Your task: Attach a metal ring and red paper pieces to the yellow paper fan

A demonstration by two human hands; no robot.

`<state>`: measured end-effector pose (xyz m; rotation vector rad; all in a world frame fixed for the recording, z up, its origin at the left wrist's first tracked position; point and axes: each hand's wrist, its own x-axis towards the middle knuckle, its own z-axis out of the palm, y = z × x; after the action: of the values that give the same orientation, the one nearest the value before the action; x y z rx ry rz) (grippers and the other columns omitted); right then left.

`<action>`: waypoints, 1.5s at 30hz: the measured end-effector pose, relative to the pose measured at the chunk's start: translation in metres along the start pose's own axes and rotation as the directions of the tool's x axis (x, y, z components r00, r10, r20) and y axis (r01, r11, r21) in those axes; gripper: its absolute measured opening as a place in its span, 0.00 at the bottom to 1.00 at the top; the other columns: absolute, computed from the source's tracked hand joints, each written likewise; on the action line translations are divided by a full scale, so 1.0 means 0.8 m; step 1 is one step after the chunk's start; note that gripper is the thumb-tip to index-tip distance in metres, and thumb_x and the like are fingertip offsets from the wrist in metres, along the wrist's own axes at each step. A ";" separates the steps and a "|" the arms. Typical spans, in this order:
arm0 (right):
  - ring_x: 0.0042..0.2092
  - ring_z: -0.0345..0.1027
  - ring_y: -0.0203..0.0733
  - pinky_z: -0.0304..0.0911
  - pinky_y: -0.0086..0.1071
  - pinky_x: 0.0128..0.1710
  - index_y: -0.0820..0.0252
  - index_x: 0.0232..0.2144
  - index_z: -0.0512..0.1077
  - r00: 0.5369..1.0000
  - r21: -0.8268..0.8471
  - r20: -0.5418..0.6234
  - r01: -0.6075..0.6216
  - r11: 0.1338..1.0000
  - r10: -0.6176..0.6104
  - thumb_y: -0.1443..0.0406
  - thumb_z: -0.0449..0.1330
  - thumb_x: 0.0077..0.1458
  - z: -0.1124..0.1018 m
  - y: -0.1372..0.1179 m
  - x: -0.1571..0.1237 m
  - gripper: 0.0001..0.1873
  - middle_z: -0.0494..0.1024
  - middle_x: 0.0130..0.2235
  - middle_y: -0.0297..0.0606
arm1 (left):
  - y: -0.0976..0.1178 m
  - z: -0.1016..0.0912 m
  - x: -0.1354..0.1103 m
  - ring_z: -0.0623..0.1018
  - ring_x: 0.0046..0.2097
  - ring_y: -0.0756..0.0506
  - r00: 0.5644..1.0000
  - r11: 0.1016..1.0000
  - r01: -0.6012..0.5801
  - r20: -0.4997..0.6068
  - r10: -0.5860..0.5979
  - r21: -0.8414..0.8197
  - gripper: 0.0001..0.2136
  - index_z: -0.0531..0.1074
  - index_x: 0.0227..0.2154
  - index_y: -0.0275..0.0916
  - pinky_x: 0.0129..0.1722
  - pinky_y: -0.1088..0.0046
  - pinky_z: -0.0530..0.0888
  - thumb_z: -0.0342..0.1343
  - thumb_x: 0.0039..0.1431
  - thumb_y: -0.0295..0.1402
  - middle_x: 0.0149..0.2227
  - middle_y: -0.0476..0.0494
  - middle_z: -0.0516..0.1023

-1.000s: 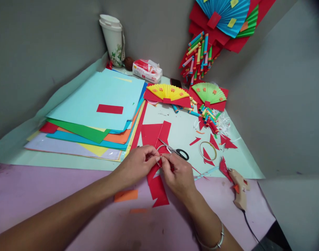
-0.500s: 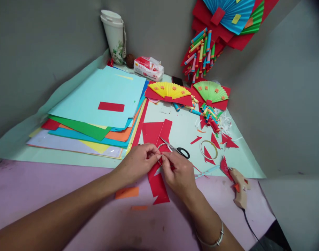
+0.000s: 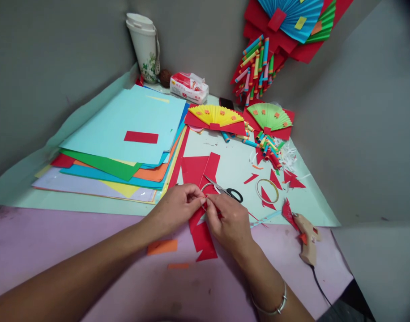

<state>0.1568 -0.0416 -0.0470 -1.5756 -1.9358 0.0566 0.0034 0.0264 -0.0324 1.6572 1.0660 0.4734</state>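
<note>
At the middle of the table my left hand (image 3: 176, 203) and my right hand (image 3: 228, 219) meet, both closed in a pinch, fingertips touching. Between them is a narrow ring (image 3: 207, 184), which looks like a thin tape roll; most of it is hidden by the fingers. Just behind my right hand lie scissors (image 3: 232, 194) with black handles, blades slightly apart, on red paper. Cut red paper (image 3: 203, 241) lies beneath and in front of the hands. Two orange paper strips (image 3: 162, 247) are near my left forearm.
Coloured sheets (image 3: 124, 116) are stacked at left. A yellow paper fan (image 3: 215, 116) and green paper fan (image 3: 269, 117) lie behind. At right are another tape roll (image 3: 267, 191), red scraps (image 3: 275, 179) and a glue gun (image 3: 307, 239) with its cord. A cup (image 3: 143, 49) stands at the back.
The whole view has shifted slightly, with things sitting a little farther left. Both hands keep the same pinch at the ring, with hardly any movement of the fingers.
</note>
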 end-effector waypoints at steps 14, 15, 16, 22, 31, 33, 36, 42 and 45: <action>0.35 0.72 0.41 0.64 0.32 0.38 0.62 0.38 0.75 1.000 0.019 0.013 -0.011 1.000 0.011 0.70 0.51 0.61 0.001 0.000 -0.001 0.12 0.79 0.32 0.41 | 0.001 -0.001 -0.002 0.70 0.29 0.49 1.000 0.999 -0.014 -0.008 0.015 0.032 0.08 0.73 0.28 0.39 0.28 0.74 0.64 0.53 0.57 0.37 0.26 0.52 0.75; 0.35 0.72 0.42 0.64 0.32 0.38 0.62 0.38 0.75 1.000 0.030 0.016 -0.018 0.999 0.017 0.69 0.51 0.61 0.001 0.000 -0.001 0.12 0.79 0.32 0.41 | 0.001 -0.001 -0.002 0.70 0.28 0.49 1.000 0.999 -0.012 -0.010 0.013 0.036 0.08 0.73 0.28 0.39 0.27 0.75 0.64 0.53 0.57 0.37 0.26 0.52 0.75; 0.35 0.72 0.42 0.64 0.32 0.37 0.62 0.38 0.76 1.000 0.042 0.018 -0.025 0.999 0.024 0.69 0.51 0.61 0.001 0.000 -0.001 0.12 0.79 0.32 0.41 | 0.002 -0.001 -0.003 0.70 0.28 0.49 1.000 0.999 -0.008 -0.011 0.009 0.040 0.08 0.73 0.28 0.39 0.27 0.75 0.64 0.53 0.57 0.37 0.26 0.52 0.75; 0.34 0.72 0.41 0.64 0.32 0.36 0.61 0.38 0.76 0.998 0.084 0.022 -0.057 0.995 0.055 0.69 0.51 0.60 -0.001 -0.001 0.001 0.12 0.80 0.32 0.40 | 0.006 -0.001 -0.003 0.69 0.28 0.49 1.000 1.000 0.005 -0.008 -0.004 0.018 0.08 0.73 0.28 0.38 0.28 0.75 0.64 0.54 0.55 0.37 0.24 0.53 0.73; 0.36 0.73 0.40 0.65 0.31 0.39 0.60 0.38 0.75 0.998 0.113 0.031 -0.058 0.992 0.055 0.69 0.53 0.60 0.000 0.001 0.002 0.11 0.80 0.33 0.40 | 0.004 -0.005 0.003 0.70 0.29 0.48 1.000 0.999 0.020 0.023 -0.021 0.034 0.09 0.74 0.29 0.38 0.29 0.74 0.64 0.53 0.55 0.37 0.26 0.50 0.74; 0.35 0.74 0.40 0.65 0.30 0.39 0.60 0.38 0.75 0.998 0.121 0.033 -0.065 0.990 0.061 0.69 0.53 0.60 0.001 0.002 0.002 0.11 0.80 0.33 0.40 | 0.004 -0.006 0.002 0.70 0.29 0.48 1.000 0.999 0.008 0.024 -0.009 0.053 0.09 0.74 0.29 0.38 0.28 0.74 0.64 0.53 0.55 0.37 0.26 0.50 0.74; 0.35 0.73 0.40 0.65 0.30 0.38 0.60 0.37 0.76 0.996 0.123 0.045 -0.084 0.989 0.079 0.69 0.53 0.60 0.001 0.002 0.001 0.11 0.80 0.33 0.40 | 0.004 -0.006 0.001 0.70 0.29 0.48 1.000 0.998 -0.017 0.022 0.016 0.068 0.09 0.74 0.29 0.38 0.28 0.74 0.63 0.52 0.56 0.37 0.27 0.50 0.76; 0.33 0.73 0.39 0.64 0.29 0.36 0.60 0.36 0.76 0.994 0.125 0.049 -0.106 0.987 0.100 0.69 0.53 0.60 0.001 0.002 0.003 0.11 0.80 0.31 0.39 | 0.002 -0.006 0.000 0.71 0.29 0.47 0.999 0.995 -0.041 0.024 0.038 0.092 0.09 0.74 0.30 0.39 0.28 0.74 0.63 0.51 0.56 0.37 0.28 0.49 0.77; 0.32 0.72 0.39 0.63 0.29 0.35 0.60 0.35 0.77 0.992 0.121 0.044 -0.125 0.985 0.120 0.69 0.53 0.60 0.001 0.001 0.005 0.11 0.80 0.30 0.39 | 0.001 -0.005 0.002 0.71 0.29 0.47 0.999 0.994 -0.049 0.026 0.046 0.097 0.09 0.74 0.30 0.39 0.29 0.74 0.64 0.51 0.57 0.36 0.28 0.49 0.77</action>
<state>0.1570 -0.0375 -0.0463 -1.6185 -1.8240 0.2538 0.0014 0.0303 -0.0309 1.7731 1.0486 0.4374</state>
